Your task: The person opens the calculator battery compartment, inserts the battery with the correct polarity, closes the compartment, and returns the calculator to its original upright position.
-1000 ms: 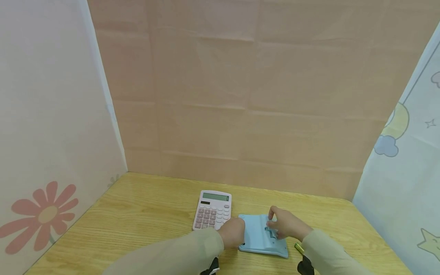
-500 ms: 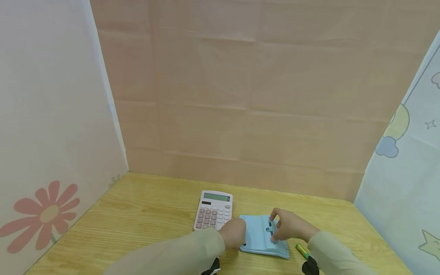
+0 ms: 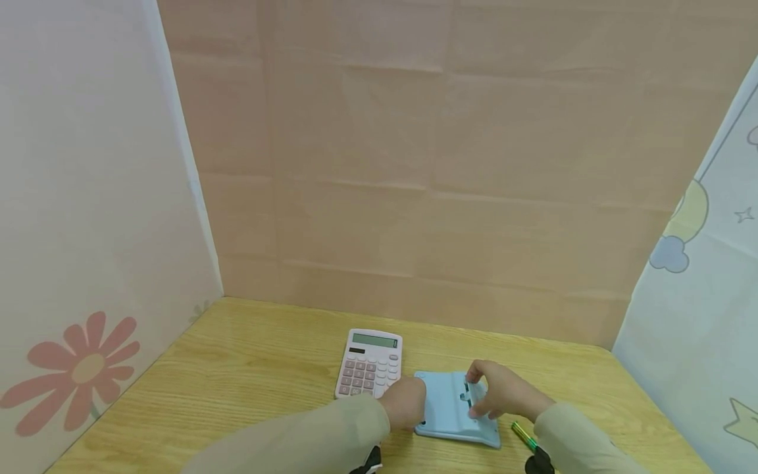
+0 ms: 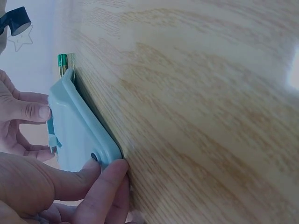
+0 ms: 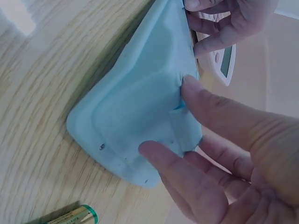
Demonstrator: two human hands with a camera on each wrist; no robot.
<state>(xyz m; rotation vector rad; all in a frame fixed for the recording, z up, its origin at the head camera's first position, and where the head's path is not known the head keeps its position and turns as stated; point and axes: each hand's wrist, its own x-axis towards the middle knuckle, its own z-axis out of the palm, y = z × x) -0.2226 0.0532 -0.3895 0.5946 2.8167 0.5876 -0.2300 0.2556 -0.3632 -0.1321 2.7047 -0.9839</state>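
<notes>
A light-blue calculator lies face down on the table, its back and small screws showing. My left hand pinches its left edge, the thumb beside a dark round foot in the left wrist view. The thumb and fingers of my right hand span the battery cover and hold it at its two ends. That cover stands tilted out of the back, with a dark slot beside it in the head view. The inside of the battery compartment is mostly hidden.
A pink calculator, face up, lies just left of the blue one. Green-and-gold batteries lie on the wooden table near my right sleeve, partly hidden by a black strap piece. Cloth walls enclose the back and sides.
My right hand has shifted slightly right, its thumb and fingers spreading along the battery cover. The left hand keeps its hold on the calculator's edge.
</notes>
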